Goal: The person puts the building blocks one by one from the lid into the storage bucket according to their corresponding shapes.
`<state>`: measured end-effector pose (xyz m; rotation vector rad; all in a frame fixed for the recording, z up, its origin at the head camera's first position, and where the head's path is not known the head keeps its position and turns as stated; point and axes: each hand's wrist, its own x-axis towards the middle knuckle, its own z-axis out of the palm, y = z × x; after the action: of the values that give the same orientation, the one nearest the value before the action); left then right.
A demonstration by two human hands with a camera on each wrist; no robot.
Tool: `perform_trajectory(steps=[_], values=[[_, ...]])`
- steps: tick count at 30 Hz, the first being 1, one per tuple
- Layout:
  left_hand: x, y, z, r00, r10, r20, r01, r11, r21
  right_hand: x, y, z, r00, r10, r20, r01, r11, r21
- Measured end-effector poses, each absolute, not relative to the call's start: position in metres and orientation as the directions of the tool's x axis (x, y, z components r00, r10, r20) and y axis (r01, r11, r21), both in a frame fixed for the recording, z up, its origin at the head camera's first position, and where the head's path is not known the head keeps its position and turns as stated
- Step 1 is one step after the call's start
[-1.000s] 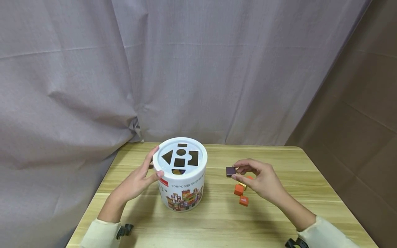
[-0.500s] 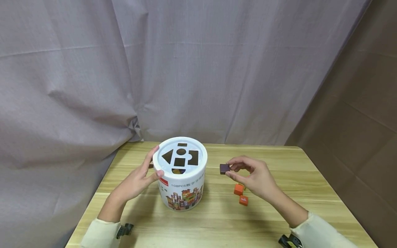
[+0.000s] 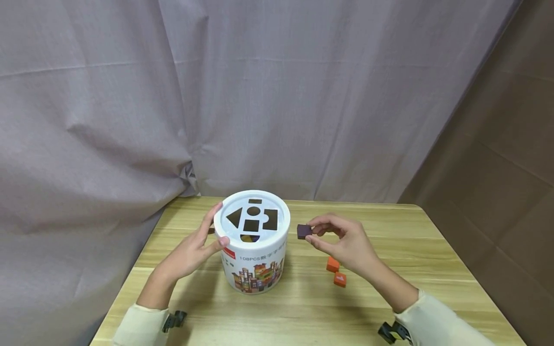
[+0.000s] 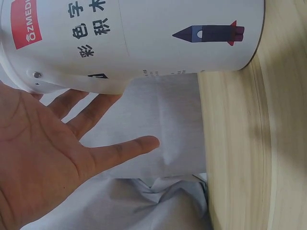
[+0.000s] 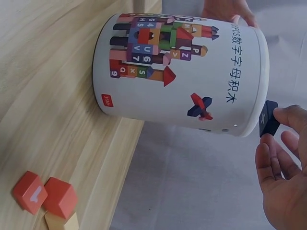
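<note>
A white cylindrical bucket of toy blocks (image 3: 254, 264) stands upright on the wooden table. Its lid (image 3: 233, 235) has several shaped holes, with some blocks faintly visible through the front one. My left hand (image 3: 192, 252) rests against the bucket's left side, thumb on the front rim; in the left wrist view its fingers are spread and fairly straight, the little finger away from the wall. Between thumb and fingertips my right hand (image 3: 346, 240) pinches a dark purple square block (image 3: 304, 231), just right of the rim. A pale mark shows on the block (image 5: 269, 119) in the right wrist view.
Two orange-red blocks lie close together on the table, one plain-faced (image 3: 333, 264) and one with a pale numeral (image 3: 340, 279). Beside them in the right wrist view lies a light yellow block (image 5: 61, 222). Grey curtain (image 3: 277, 120) hangs behind the table.
My right hand has carried the dark block left, towards the bucket, and slightly up, away from the loose blocks. The left hand and the bucket have stayed practically in place.
</note>
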<state>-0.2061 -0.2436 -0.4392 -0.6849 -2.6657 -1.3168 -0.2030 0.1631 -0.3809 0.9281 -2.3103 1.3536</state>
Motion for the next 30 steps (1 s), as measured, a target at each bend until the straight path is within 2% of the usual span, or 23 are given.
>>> perform_trajectory(steps=[9, 25, 30], values=[[-0.205, -0.243, -0.438, -0.898, 0.346, 0.270, 0.425, 0.530, 0.734, -0.204, 0.152, -0.375, -0.751, -0.364, 0.550, -0.657, 0.339, -0.673], [-0.203, -0.243, -0.435, -0.910, 0.330, 0.253, 0.401, 0.538, 0.742, -0.208, 0.133, -0.370, -0.703, -0.399, 0.588, -0.705, 0.282, -0.651], [-0.201, -0.242, -0.435, -0.910, 0.329, 0.253, 0.400, 0.532, 0.746, -0.208, 0.125, -0.369, -0.708, -0.403, 0.580, -0.700, 0.290, -0.653]])
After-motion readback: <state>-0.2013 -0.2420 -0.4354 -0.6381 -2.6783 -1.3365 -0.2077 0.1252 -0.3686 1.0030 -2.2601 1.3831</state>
